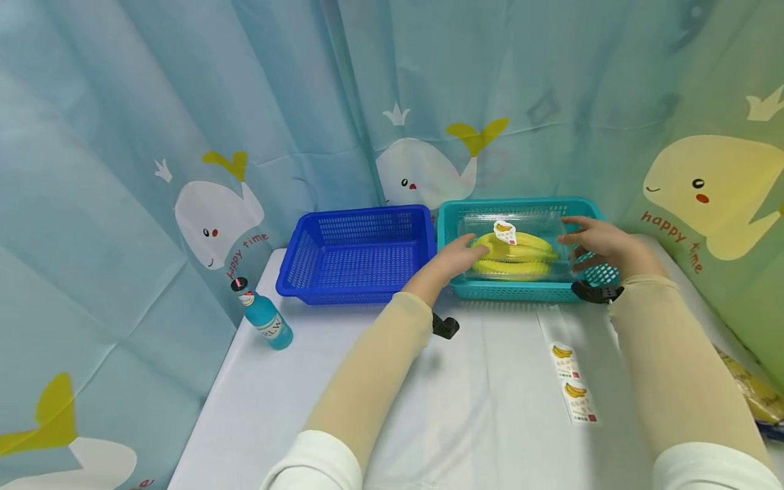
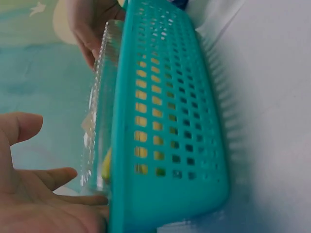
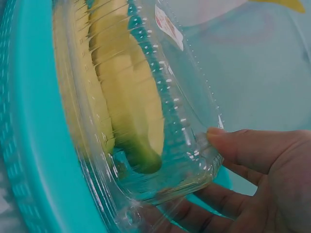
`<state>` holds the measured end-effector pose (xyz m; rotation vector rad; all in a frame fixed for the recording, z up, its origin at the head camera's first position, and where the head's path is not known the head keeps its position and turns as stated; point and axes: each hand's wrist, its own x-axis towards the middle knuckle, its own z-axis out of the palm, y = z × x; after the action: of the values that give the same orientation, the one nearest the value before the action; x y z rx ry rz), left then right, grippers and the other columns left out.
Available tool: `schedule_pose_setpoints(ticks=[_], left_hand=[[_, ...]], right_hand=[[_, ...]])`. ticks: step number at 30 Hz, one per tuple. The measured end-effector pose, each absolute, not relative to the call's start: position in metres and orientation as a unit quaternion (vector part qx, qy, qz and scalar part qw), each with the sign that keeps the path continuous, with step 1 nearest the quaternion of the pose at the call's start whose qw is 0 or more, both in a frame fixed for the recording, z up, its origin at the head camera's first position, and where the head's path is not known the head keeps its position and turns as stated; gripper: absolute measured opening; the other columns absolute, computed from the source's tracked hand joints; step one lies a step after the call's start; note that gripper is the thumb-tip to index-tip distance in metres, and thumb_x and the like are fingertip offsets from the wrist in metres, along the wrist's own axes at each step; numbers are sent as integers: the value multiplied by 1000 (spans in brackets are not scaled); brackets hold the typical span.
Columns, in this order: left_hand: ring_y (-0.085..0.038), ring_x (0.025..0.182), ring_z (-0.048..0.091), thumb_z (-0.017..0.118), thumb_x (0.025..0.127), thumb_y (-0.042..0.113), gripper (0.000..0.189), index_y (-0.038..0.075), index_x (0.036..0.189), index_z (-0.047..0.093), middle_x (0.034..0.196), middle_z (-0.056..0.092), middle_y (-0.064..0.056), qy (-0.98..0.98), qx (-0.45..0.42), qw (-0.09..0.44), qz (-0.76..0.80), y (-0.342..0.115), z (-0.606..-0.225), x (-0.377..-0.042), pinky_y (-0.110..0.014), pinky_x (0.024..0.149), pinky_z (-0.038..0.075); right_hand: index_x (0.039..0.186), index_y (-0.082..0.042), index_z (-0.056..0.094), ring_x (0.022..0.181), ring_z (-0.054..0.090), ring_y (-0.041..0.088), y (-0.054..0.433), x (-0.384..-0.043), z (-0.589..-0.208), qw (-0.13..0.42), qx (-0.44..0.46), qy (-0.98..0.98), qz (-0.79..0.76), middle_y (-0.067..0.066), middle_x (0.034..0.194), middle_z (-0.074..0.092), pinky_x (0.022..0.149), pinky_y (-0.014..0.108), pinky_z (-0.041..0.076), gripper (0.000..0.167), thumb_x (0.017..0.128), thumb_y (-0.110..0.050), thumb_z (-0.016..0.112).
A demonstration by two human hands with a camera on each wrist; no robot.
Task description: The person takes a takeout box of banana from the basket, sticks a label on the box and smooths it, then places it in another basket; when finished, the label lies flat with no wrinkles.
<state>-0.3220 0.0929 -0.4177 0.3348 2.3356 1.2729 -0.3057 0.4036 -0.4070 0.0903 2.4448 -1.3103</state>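
A clear plastic box (image 1: 517,262) with yellow bananas (image 3: 129,102) inside and a banana sticker (image 1: 505,232) on its lid lies in the teal basket (image 1: 520,292). Part of the box stands above the basket's rim. At its left end is my left hand (image 1: 456,257), fingers spread and fairly straight; the left wrist view shows a lower fingertip close to the box and rim. My right hand (image 1: 603,243) is at the other end. One of its digits touches the box's corner in the right wrist view, while other loosely straight fingers (image 3: 218,199) lie partly behind the plastic.
Beside the teal basket stands a blue basket (image 1: 355,294). A blue bottle (image 1: 268,320) is at the table's left edge. Banana stickers (image 1: 576,391) lie on the white table (image 1: 490,401), and a yellow packet (image 1: 753,391) is at far right. Whale-print curtains (image 1: 306,102) hang behind.
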Motion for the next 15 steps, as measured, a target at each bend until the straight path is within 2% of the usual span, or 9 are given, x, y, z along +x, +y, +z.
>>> schedule_pose_setpoints(ticks=[7,15], left_hand=[[-22,150,29,49,99,53,66,28,156,29,162,29,5,864,123,226,433,98,-419,-321,-48,119,31],[-20,150,29,46,101,53,59,32,155,33,162,30,6,879,151,215,399,84,-412,-321,-47,118,33]], right_hand=[[160,-12,-5,116,52,46,404,-311,-419,200,33,865,-460,34,152,22,82,49,59,81,104,-37,49],[159,-7,-6,126,45,51,406,-309,-422,214,39,872,-439,38,155,14,86,50,58,88,102,-48,48]])
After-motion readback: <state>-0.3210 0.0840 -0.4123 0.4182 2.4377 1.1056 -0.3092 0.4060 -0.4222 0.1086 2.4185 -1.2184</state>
